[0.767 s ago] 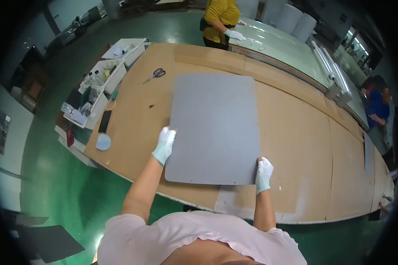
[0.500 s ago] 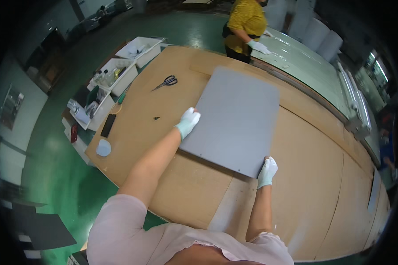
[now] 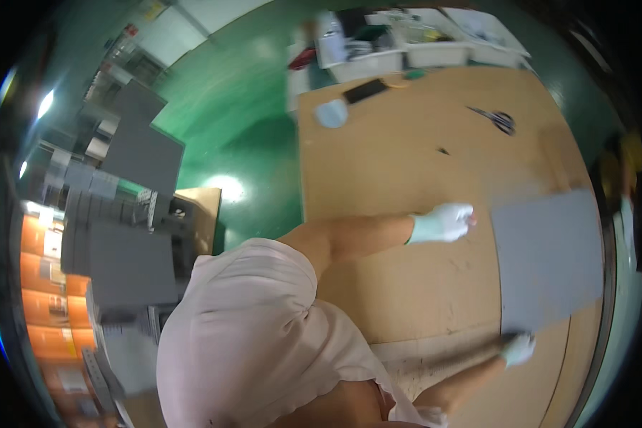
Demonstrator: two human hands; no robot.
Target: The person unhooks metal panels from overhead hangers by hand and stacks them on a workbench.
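Head view, blurred, tilted hard. Grey sheet (image 3: 549,260) lay flat on the brown worktop (image 3: 399,164), toward its right side. Left hand (image 3: 446,221), gloved pale, sat just beside the sheet's upper left corner, fingers curled narrow; could not tell whether touching the sheet or gripping anything. Right hand (image 3: 518,348), gloved too, met the sheet's lower left corner at the near edge; fingers (image 3: 524,342) bunched at that corner, grip itself too blurred to tell. Scissors (image 3: 498,120) lay well apart from the sheet, farther up the worktop. Dark flat device (image 3: 364,90) and round pale blue disc (image 3: 331,113) near the far left edge. White trays (image 3: 435,43) with clutter beyond that edge. Green floor (image 3: 242,93) left of the worktop. Stacks of grey sheets (image 3: 121,250) on the far left. Pink shirt (image 3: 257,335) filled the lower middle.
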